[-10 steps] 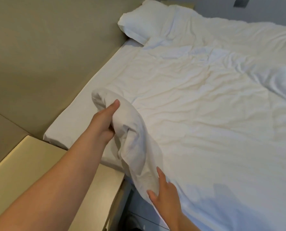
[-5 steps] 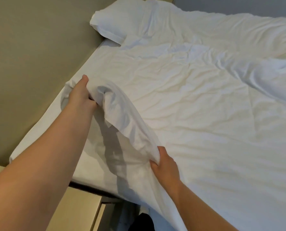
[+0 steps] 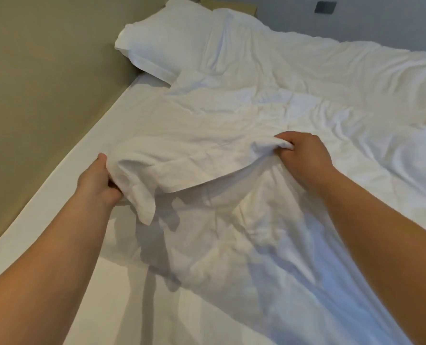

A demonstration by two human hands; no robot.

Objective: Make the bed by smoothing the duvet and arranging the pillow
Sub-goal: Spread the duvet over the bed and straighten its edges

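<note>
Beside the beige wall [image 3: 40,95], the left arm is stretched forward over the bare sheet [image 3: 65,215]. The left hand [image 3: 96,179] is closed around the lifted corner of the white duvet [image 3: 232,120], thumb on top, a loose flap hanging below. Further up, the pillow [image 3: 167,43] is seen at the head of the bed, against the duvet's upper end. To the right, the right arm is extended and the right hand [image 3: 304,155] is curled tightly on a raised fold of the same edge; the remainder is spread, rumpled, across the bed.
</note>
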